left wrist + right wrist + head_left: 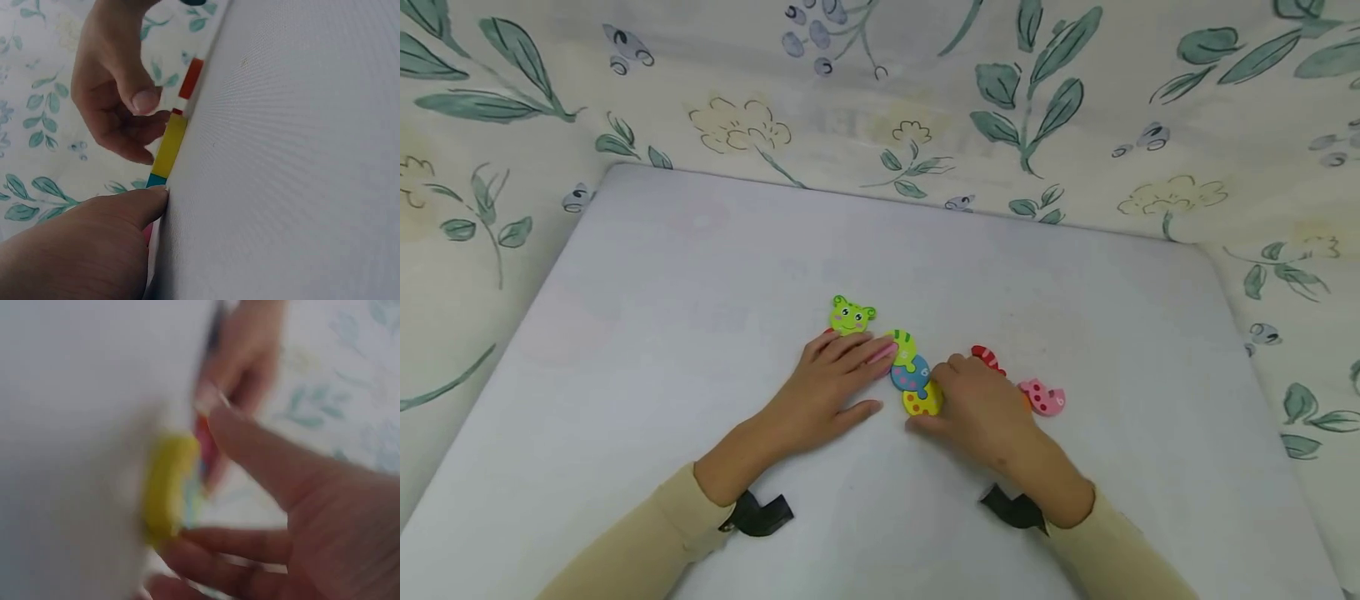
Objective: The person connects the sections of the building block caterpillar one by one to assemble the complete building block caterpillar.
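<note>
A caterpillar-shaped puzzle of flat coloured pieces lies on the white table. Its green smiling head (851, 315) shows above my left hand (829, 387), whose extended fingers rest over the pieces behind it. From there a striped green piece (902, 343), a spotted blue piece (910, 375) and a spotted yellow piece (921, 400) run down in a joined chain. My right hand (988, 408) is beside the yellow piece, thumb and bent fingers spread apart around its edge. In the blurred right wrist view the yellow piece (169, 487) stands between them, with a gap at the thumb.
To the right lie a red-and-white striped piece (987, 359) and a pink spotted piece (1045, 397); an orange piece (1027, 402) is mostly hidden by the right hand. The white tabletop (775, 250) meets a leaf-patterned cloth (880, 100) at its far edge. Black straps circle both wrists.
</note>
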Demonstrator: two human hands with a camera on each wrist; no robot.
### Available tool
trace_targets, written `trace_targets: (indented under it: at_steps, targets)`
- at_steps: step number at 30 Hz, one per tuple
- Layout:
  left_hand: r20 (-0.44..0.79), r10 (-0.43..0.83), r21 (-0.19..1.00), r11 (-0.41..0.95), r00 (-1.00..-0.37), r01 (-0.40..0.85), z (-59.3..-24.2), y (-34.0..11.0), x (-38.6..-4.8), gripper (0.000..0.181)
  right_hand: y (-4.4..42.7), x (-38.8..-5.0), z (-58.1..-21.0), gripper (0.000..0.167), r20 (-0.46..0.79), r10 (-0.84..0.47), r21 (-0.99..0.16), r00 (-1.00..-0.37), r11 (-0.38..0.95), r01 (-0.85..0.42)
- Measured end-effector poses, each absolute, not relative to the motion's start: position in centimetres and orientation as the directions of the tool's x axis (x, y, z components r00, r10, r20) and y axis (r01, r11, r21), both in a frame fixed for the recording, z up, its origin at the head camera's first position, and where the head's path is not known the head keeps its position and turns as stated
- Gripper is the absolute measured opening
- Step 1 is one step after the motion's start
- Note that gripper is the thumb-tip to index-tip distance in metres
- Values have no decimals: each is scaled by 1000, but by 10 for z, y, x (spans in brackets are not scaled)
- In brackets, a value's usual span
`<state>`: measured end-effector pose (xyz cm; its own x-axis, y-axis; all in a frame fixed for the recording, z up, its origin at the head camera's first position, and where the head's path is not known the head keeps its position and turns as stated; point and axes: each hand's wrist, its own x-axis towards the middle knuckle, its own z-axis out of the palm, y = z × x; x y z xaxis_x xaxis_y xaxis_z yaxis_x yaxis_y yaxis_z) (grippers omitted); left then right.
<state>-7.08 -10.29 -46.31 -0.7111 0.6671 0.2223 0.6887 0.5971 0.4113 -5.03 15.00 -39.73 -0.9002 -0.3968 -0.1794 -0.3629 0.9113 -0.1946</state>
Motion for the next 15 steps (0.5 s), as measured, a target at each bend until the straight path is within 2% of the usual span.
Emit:
trace_targets:
  at_steps: [4,15]
  targets:
    - [227,667,413,594,-710,690,-464,-102,-71,72,179,-60,-381,64,-194,-423,-264,-885,891,-369]
    - [232,662,419,593,-713,687,-464,-102,-70,74,205,-78,-394,57,-234,-288,-216,-929,947,-240]
